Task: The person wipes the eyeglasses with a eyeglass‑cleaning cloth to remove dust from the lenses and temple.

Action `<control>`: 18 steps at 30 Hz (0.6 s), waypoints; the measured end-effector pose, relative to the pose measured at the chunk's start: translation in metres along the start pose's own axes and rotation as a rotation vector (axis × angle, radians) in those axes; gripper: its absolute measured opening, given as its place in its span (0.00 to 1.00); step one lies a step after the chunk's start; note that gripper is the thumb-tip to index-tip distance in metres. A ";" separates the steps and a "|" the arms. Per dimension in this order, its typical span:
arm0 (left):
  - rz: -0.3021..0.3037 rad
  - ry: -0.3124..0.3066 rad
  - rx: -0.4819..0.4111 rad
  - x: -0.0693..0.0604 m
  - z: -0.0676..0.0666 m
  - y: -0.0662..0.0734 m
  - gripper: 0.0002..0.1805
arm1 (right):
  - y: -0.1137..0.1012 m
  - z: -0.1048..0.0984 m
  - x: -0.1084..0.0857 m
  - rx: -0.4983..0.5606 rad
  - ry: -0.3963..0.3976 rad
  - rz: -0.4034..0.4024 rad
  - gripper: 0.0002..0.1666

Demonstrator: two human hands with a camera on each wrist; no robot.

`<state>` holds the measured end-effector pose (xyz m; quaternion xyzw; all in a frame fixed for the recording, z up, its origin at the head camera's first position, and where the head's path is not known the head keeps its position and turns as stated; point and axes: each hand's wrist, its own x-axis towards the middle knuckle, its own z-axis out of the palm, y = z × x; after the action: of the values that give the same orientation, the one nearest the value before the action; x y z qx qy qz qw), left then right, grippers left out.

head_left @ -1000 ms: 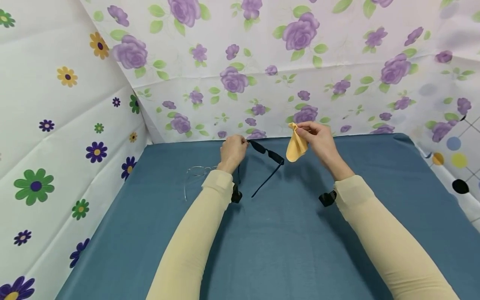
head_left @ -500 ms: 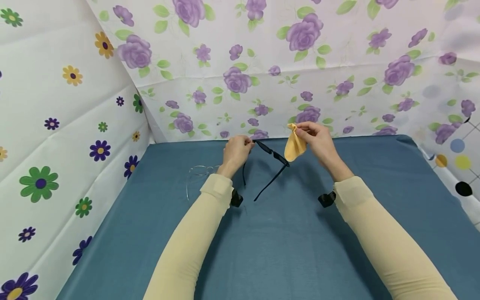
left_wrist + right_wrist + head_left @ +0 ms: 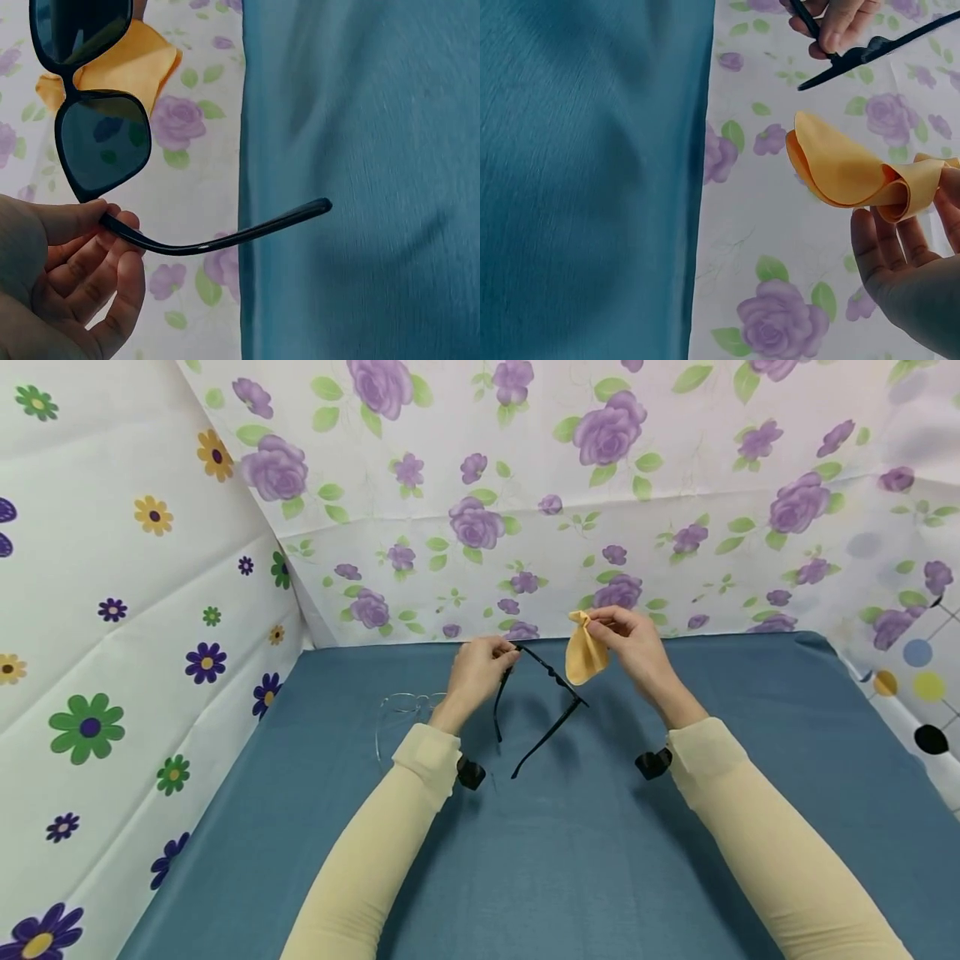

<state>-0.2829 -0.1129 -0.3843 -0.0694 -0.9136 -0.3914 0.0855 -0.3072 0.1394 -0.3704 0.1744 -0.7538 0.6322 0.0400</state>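
Observation:
My left hand (image 3: 477, 677) pinches a pair of black sunglasses (image 3: 103, 142) at the corner where one temple meets the frame. Both temples are unfolded, and the sunglasses hang above the table, tilted down toward the right. A yellow cloth (image 3: 587, 652) is bunched between the thumb and fingers of my right hand (image 3: 636, 647), its loose end drooping just right of the sunglasses. In the left wrist view part of the cloth shows behind the dark lenses. The right wrist view has the cloth (image 3: 847, 169) folded over on itself, apart from the sunglasses.
Clear-framed glasses (image 3: 408, 697) lie on the blue-covered table (image 3: 555, 860) left of my left hand, partly hidden by the forearm. A floral sheet (image 3: 480, 468) hangs behind the table's back edge, and another flower-printed sheet (image 3: 150, 593) stands along the left side.
The sunglasses have turned in my left hand, so the lenses appear more edge-on and their free end is lower. The left hand has shifted slightly right. My right hand keeps holding the cloth.

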 end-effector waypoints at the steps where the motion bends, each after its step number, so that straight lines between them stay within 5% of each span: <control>1: 0.005 -0.002 -0.012 -0.001 0.000 0.001 0.11 | -0.001 0.001 0.000 0.000 -0.005 -0.003 0.22; 18: 0.082 -0.009 -0.092 -0.020 0.001 0.012 0.11 | -0.014 0.013 -0.010 0.002 -0.067 -0.078 0.20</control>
<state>-0.2612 -0.1046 -0.3807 -0.1125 -0.8914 -0.4288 0.0944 -0.2909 0.1269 -0.3624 0.2249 -0.7469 0.6246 0.0390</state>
